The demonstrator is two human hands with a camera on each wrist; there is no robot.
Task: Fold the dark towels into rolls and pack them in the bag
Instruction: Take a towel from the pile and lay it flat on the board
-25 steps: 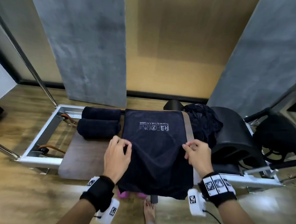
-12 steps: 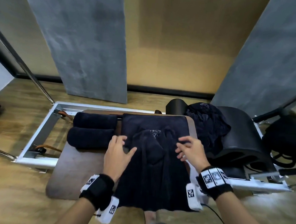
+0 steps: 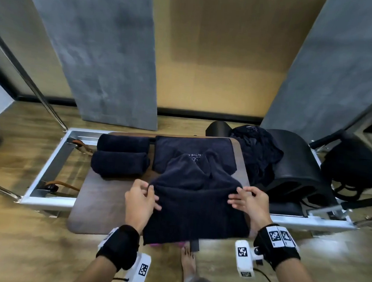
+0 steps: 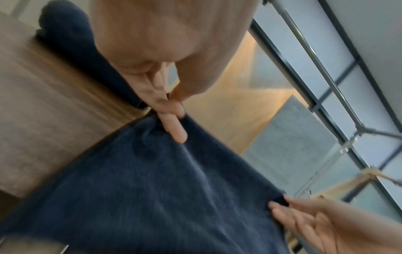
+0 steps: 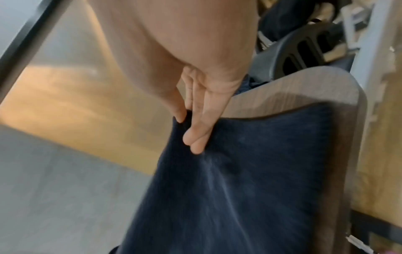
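Left hand (image 3: 140, 200) and right hand (image 3: 250, 200) each pinch a corner of the dark towel (image 3: 194, 208) between thumb and fingers, raised above the wooden board (image 3: 104, 192); beyond, two rolled towels (image 3: 120, 155) lie side by side.

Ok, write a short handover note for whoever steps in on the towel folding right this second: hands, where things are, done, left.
Left hand: pinches the left corner of the dark towel.
Right hand: pinches its right corner.
The towel's upper part lies crumpled on the brown board; its near end hangs over the front edge.
Done: two rolled towels at the board's far left.
Left: fold and roll this towel, then the heap of dark towels to the right. The dark bag sits far right; its inside is not visible.
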